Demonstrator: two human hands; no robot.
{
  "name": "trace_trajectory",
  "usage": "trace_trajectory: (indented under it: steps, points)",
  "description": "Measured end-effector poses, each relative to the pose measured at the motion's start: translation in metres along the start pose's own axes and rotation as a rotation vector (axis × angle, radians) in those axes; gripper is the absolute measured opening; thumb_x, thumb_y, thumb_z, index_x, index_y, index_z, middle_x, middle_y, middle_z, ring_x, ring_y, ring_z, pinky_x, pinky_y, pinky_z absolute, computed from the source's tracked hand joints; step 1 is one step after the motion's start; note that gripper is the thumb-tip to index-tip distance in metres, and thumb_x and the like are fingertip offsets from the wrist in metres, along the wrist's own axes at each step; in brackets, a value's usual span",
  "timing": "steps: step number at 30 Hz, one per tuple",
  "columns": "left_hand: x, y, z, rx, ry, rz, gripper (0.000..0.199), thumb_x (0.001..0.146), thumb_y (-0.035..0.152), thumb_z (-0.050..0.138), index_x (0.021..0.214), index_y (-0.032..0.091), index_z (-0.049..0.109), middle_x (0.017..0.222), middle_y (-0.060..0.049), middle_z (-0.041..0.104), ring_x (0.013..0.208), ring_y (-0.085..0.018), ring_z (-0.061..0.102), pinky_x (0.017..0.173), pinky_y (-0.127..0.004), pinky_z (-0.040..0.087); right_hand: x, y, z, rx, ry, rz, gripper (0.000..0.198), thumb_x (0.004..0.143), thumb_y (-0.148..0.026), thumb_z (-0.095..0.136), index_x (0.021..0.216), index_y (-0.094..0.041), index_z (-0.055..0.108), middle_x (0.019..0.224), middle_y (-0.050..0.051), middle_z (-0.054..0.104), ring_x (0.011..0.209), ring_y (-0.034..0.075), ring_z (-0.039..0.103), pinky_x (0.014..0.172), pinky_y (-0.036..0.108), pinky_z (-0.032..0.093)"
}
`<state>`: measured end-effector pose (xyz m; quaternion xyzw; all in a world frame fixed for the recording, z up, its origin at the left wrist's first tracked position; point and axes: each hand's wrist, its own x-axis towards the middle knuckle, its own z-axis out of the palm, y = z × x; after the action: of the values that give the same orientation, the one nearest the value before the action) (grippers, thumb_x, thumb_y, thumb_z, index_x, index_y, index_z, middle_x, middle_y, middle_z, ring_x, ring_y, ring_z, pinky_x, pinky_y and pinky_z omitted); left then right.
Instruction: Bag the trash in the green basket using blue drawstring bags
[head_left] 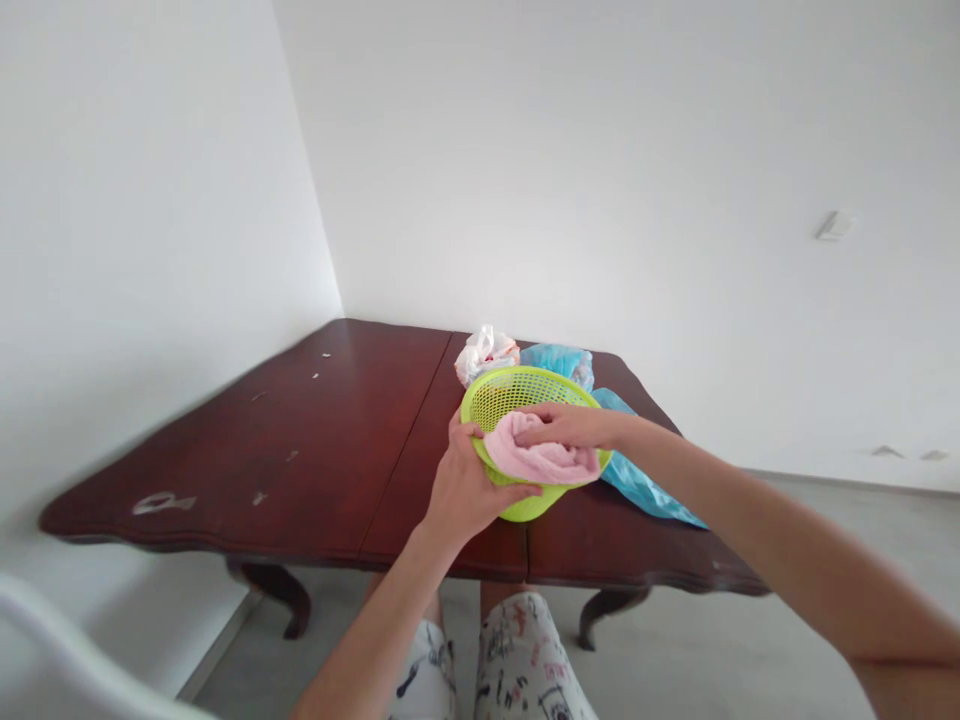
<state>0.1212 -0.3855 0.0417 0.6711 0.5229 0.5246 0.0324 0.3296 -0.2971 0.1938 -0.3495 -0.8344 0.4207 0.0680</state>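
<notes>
A yellow-green mesh basket (534,385) is tilted toward me above the near part of the table. My left hand (466,482) grips it by its left side, with the thumb along the front and fingers at the rim. A folded pink cloth (536,455) lies over the near rim and inner wall. My right hand (566,425) presses on this cloth from above, its fingertips sunk into the folds and partly hidden.
Behind the basket sit a knotted white plastic bag (484,350) and a blue plastic bag (559,362). Another blue plastic bag (645,488) lies flat at the right. The dark red wooden table (330,440) meets white walls, with paper scraps stuck on its left half.
</notes>
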Motion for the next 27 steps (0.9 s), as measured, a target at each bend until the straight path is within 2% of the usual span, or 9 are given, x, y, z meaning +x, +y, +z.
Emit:
trace_trajectory:
  steps: [3,5,10,12,14,16,21,24,27]
  points:
    - [0.002,-0.006,-0.011,-0.046,-0.048,0.026,0.112,0.069,0.096,0.101,0.133,0.029,0.038,0.162,-0.025,0.059,0.119,-0.044,0.084,0.090,-0.056,0.070,-0.010,0.007,-0.019,-0.435,-0.247,0.050,0.033,0.091,-0.044,0.087,0.120,-0.029,0.088,0.115,0.004,0.086,0.098,0.027,0.077,0.083,0.036,0.059]
    - [0.005,-0.007,-0.017,-0.106,-0.085,0.004,0.110,0.072,0.100,0.096,0.135,0.030,0.039,0.158,-0.021,0.061,0.120,-0.042,0.083,0.091,-0.054,0.068,-0.009,0.015,-0.023,-0.790,-0.276,0.029,0.023,0.090,-0.036,0.088,0.111,-0.026,0.088,0.115,0.007,0.082,0.092,0.026,0.074,0.077,0.036,0.052]
    - [0.010,-0.004,-0.019,-0.201,-0.172,0.008,0.107,0.073,0.102,0.094,0.134,0.030,0.043,0.143,-0.014,0.063,0.118,-0.040,0.081,0.094,-0.053,0.067,0.013,0.035,-0.014,-1.360,0.008,-0.544,0.043,0.117,-0.023,0.065,0.160,-0.024,0.070,0.172,0.025,0.061,0.129,0.036,0.073,0.096,0.045,0.056]
    - [0.010,-0.005,-0.016,-0.206,-0.173,0.025,0.107,0.074,0.102,0.093,0.134,0.030,0.042,0.145,-0.014,0.061,0.124,-0.040,0.079,0.098,-0.054,0.067,0.023,0.040,-0.011,-1.450,0.050,-0.716,0.048,0.122,-0.023,0.058,0.170,-0.028,0.062,0.182,0.026,0.050,0.141,0.038,0.068,0.100,0.046,0.056]
    - [0.009,-0.008,-0.014,-0.185,-0.154,0.032,0.106,0.077,0.106,0.087,0.135,0.030,0.041,0.144,-0.013,0.059,0.127,-0.040,0.077,0.102,-0.055,0.066,0.031,0.044,-0.009,-1.473,0.018,-0.772,0.046,0.123,-0.025,0.057,0.169,-0.028,0.062,0.181,0.023,0.051,0.146,0.038,0.065,0.101,0.045,0.055]
    - [0.008,-0.012,-0.014,-0.150,-0.136,0.047,0.108,0.077,0.112,0.080,0.136,0.030,0.041,0.140,-0.012,0.057,0.129,-0.041,0.075,0.102,-0.056,0.065,0.035,0.048,-0.008,-1.425,-0.058,-0.681,0.042,0.120,-0.026,0.064,0.162,-0.025,0.067,0.175,0.021,0.056,0.145,0.037,0.064,0.101,0.044,0.053]
    - [0.004,-0.018,-0.016,-0.124,-0.141,0.070,0.111,0.075,0.113,0.080,0.138,0.030,0.041,0.139,-0.011,0.055,0.131,-0.040,0.072,0.104,-0.056,0.063,0.034,0.059,0.001,-1.009,-0.261,-0.159,0.043,0.091,-0.026,0.095,0.132,-0.022,0.084,0.150,0.015,0.071,0.119,0.033,0.070,0.088,0.041,0.049]
    - [0.002,-0.014,-0.019,-0.141,-0.165,0.035,0.110,0.075,0.107,0.087,0.139,0.031,0.041,0.144,-0.012,0.054,0.134,-0.040,0.071,0.107,-0.056,0.062,0.033,0.060,0.001,-0.867,-0.374,0.038,0.044,0.089,-0.040,0.097,0.127,-0.022,0.086,0.116,0.007,0.081,0.087,0.023,0.069,0.076,0.036,0.048]
    - [0.001,-0.008,-0.021,-0.154,-0.210,-0.037,0.108,0.075,0.094,0.100,0.139,0.031,0.040,0.150,-0.015,0.054,0.134,-0.039,0.071,0.107,-0.055,0.061,0.035,0.053,-0.005,-0.671,-0.427,0.165,0.050,0.088,-0.054,0.099,0.126,-0.025,0.086,0.104,0.002,0.084,0.081,0.021,0.071,0.071,0.033,0.049]
